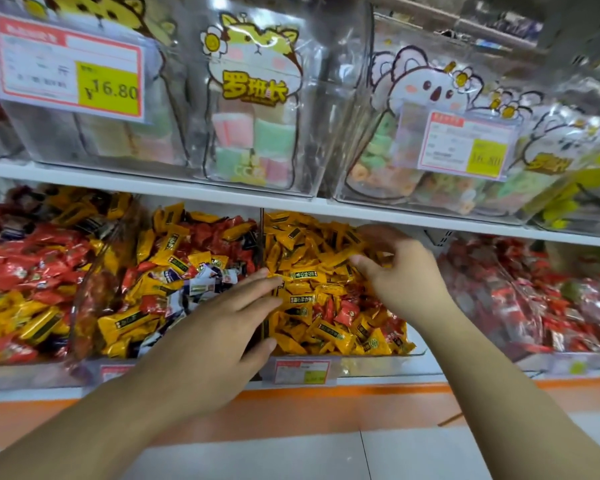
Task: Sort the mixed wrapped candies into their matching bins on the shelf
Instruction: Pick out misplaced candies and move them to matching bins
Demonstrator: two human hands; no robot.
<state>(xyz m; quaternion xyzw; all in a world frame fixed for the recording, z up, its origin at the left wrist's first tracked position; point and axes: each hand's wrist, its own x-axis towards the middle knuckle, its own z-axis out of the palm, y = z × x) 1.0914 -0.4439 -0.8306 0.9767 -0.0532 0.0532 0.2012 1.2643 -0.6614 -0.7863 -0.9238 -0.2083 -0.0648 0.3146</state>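
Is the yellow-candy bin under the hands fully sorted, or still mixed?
Still mixed. Red wrapped candies lie among the yellow ones in the yellow-candy bin, near its front, between the left hand and right hand.

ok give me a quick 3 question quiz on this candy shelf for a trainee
1. True or false: the left hand lies with straight fingers on the yellow candies.
2. Which strays sit in the yellow bin? A red B green C pink
3. Fill in: the large price tag on the upper shelf reads ____.

Key: 1 true; 2 A, the red candies; 3 16.80. The right hand has its fingers curled among the yellow ones; whether it holds one cannot be told.
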